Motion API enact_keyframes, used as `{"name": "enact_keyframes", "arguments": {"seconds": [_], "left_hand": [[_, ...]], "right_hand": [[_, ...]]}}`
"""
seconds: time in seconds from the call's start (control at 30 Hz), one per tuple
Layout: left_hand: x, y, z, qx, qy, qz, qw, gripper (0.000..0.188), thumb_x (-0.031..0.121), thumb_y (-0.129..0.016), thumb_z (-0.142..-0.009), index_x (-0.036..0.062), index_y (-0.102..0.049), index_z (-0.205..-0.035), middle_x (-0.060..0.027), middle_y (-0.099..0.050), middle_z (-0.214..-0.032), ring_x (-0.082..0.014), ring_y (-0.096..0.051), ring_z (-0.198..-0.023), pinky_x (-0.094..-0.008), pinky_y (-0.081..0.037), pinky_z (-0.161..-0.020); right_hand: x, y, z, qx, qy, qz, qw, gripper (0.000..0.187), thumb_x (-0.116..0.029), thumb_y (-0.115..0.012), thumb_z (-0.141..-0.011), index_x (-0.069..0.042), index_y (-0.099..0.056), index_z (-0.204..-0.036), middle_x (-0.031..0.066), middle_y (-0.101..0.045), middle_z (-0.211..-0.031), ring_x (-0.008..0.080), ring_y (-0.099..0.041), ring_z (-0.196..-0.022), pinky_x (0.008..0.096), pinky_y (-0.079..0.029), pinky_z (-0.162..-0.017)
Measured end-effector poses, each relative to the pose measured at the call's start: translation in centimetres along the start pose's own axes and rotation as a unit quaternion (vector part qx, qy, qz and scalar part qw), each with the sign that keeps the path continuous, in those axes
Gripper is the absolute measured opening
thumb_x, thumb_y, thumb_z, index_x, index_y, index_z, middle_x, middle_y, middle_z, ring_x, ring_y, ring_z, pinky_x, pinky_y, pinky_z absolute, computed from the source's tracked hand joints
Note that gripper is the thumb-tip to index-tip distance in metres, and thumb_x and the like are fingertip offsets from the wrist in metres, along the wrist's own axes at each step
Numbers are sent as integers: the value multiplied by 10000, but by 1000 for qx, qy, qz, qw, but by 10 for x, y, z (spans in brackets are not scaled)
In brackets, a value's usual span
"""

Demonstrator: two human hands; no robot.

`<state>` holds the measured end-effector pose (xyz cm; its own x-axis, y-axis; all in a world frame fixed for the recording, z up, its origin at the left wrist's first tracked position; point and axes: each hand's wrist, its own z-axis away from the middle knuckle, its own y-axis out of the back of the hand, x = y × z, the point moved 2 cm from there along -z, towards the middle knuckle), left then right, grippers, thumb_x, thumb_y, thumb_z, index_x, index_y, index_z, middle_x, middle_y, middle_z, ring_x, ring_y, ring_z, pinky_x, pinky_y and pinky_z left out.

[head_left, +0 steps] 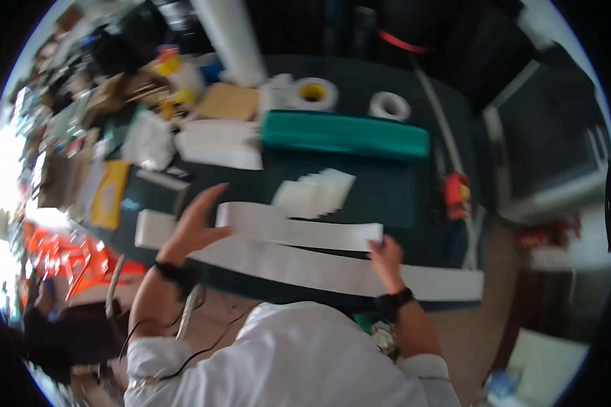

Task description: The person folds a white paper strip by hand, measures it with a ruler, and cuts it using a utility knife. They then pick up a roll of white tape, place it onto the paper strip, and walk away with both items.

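On the near side of the green roll (345, 134), the right hand (385, 258) pinches the right end of the short strip (332, 235); the left hand (198, 227), thumb and fingers spread, is at its left end, touch unclear. Both forearms (417, 329) point toward the roll, with bare bench (390, 190) before its right half and the long strip (305, 269) on the strip's near side.

A loose white shirt (305, 363) fills the lower middle of the frame, and I see its left sleeve (157, 356) and right sleeve (424, 370) end short, leaving the forearms bare. A thin dark cable (198, 353) curves across the left one. Below the bare left hand (198, 230) sits a black wristband (175, 275); below the right hand (387, 259), a chunky dark band (394, 302), its details blurred.
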<state>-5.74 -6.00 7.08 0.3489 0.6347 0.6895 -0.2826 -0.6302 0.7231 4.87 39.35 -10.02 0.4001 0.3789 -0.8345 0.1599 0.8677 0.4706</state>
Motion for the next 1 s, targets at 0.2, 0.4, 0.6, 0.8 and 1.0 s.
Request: {"name": "enact_keyframes", "arguments": {"seconds": [0.2, 0.4, 0.6, 0.8, 1.0], "left_hand": [[82, -83, -13, -76, -224, 126, 963, 805, 200, -789, -810, 22, -383, -1482, -251, -531, -1400, -412, -571, -1245, -457, -468, -1043], [84, -216, -35, -124, -145, 63, 980, 711, 278, -739, -871, 39, -418, -1459, -246, -456, -1467, -446, -434, -1360, -514, -370, -1127], [85, -258, -45, -191, -166, -53, 966, 634, 350, -674, -919, 77, -453, -1446, -219, -353, -1542, -425, -288, -1456, -520, -237, -1201], [77, -269, -40, -184, -134, -133, 965, 559, 329, -616, -948, 119, -471, -1444, -201, -393, -1493, -391, -291, -1447, -511, -197, -1215], [81, -274, -45, -177, -121, -146, 966, 522, 284, -605, -954, 136, -485, -1439, -179, -412, -1457, -369, -309, -1430, -506, -210, -1211]], "right_hand": [[-49, -4, 20, 61, 59, 29, 996, 343, -305, -772, -860, -14, -671, -1012, 119, -700, -779, 218, -690, -699, 350, -538, -641], [-28, 60, 10, 132, 60, -40, 989, 347, -331, -752, -878, -43, -683, -1057, 116, -726, -832, 205, -712, -757, 345, -554, -681], [123, 259, -39, 317, -66, 413, 851, 308, -258, -715, -829, -34, -682, -1037, 206, -715, -953, 405, -687, -922, 443, -550, -805], [111, 280, -84, 249, -199, 327, 890, 309, -267, -735, -758, 6, -693, -897, 231, -719, -952, 394, -696, -939, 452, -550, -797], [157, 314, -113, 127, -260, 317, 903, 275, -223, -734, -701, 29, -691, -802, 197, -726, -845, 281, -717, -836, 398, -550, -734]]}}
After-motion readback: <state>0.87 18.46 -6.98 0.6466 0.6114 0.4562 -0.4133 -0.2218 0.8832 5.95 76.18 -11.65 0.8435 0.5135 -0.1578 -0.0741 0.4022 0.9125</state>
